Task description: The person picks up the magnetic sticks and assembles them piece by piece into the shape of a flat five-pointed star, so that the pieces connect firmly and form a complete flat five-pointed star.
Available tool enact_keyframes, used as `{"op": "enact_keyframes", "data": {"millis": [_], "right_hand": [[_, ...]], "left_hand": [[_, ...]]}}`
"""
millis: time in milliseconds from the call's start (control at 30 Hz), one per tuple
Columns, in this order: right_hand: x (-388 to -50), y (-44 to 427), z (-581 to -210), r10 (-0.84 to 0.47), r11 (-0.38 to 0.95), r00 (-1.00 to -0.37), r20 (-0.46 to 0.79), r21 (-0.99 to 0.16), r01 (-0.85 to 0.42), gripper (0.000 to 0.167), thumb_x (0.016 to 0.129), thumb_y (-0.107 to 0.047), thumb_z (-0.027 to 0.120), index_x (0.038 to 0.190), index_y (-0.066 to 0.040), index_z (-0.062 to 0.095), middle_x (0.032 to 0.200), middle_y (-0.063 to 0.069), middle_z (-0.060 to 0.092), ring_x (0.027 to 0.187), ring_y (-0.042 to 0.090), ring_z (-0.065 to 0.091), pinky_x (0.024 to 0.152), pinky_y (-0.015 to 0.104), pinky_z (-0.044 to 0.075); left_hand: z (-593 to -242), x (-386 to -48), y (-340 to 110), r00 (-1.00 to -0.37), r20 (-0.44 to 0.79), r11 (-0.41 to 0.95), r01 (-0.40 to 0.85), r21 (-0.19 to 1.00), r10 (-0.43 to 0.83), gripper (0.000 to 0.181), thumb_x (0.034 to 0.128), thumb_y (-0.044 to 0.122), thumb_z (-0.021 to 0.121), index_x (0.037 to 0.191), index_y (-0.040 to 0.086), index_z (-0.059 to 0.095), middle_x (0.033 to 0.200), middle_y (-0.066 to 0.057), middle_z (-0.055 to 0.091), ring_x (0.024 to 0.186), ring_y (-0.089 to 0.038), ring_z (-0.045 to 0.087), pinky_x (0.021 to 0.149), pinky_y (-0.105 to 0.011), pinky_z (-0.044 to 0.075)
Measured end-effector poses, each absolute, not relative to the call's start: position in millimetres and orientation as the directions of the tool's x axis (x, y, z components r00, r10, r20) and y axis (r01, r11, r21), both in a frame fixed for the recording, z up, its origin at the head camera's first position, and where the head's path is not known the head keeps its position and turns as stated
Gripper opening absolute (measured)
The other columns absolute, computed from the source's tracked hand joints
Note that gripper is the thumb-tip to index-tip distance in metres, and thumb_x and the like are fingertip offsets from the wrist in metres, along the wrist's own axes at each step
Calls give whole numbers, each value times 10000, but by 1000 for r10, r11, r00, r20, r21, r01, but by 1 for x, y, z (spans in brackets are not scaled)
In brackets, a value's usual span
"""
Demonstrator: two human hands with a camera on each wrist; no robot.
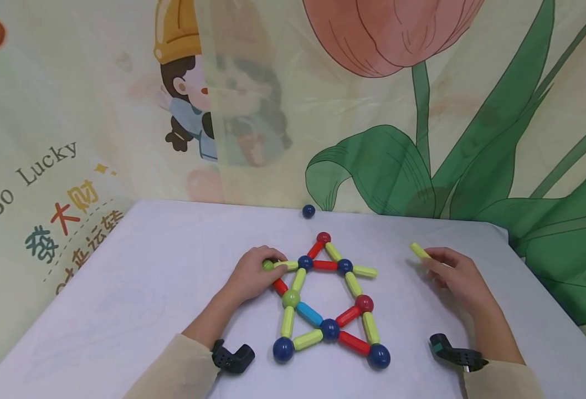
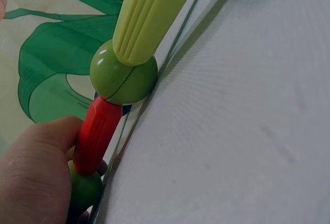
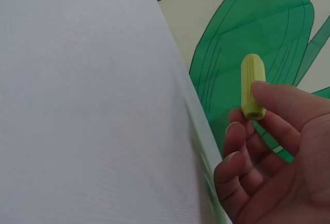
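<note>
A flat figure of coloured rods and balls lies on the white table, mid-view. My left hand [image 1: 254,272] grips the green ball [image 1: 268,265] at its left corner. From that ball a red rod [image 2: 96,133] runs to a second green ball [image 2: 122,74], and a yellow-green rod [image 1: 287,266] reaches toward a dark blue ball [image 1: 305,262]. Apart from the figure, on the right, my right hand [image 1: 456,274] pinches a loose yellow-green rod [image 3: 250,72] between thumb and fingers. Another yellow-green rod [image 1: 365,271] sticks out from the figure's right side, its outer end free.
A single dark blue ball [image 1: 308,211] sits at the table's back edge, behind the red top ball [image 1: 324,238]. Two larger dark blue balls mark the figure's front corners. A printed cloth [image 1: 373,111] hangs behind the table [image 1: 138,310].
</note>
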State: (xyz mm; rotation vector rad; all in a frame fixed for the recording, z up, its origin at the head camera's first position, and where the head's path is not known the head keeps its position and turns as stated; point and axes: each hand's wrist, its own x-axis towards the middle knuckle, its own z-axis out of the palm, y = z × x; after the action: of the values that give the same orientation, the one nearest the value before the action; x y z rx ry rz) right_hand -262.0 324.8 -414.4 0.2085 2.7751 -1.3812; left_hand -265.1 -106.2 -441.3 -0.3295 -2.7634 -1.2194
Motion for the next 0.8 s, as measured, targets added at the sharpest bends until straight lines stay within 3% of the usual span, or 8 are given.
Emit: {"op": "enact_keyframes", "data": {"millis": [433, 800], "right_hand": [[-263, 319, -415, 24, 574, -994, -105, -813, 99, 610, 1006, -443, 648, 1450, -45, 523, 1255, 134, 625, 911, 174, 595, 734, 273, 542], [-260, 310, -415, -174, 541, -974, -148, -841, 31, 449, 993, -232, 686, 1353, 22, 601, 1177, 129, 614, 846, 213, 591, 690, 303, 573]], "left_hand": [[-442, -266, -105, -973, 172, 659, 229, 716, 152, 181, 925, 270, 742, 1087, 202, 786, 1019, 32, 700, 988, -183, 570, 883, -378, 524], [-441, -265, -105, -974, 167, 662, 227, 715, 154, 175, 923, 257, 742, 1082, 199, 789, 997, 36, 697, 981, -181, 567, 870, -372, 518]]}}
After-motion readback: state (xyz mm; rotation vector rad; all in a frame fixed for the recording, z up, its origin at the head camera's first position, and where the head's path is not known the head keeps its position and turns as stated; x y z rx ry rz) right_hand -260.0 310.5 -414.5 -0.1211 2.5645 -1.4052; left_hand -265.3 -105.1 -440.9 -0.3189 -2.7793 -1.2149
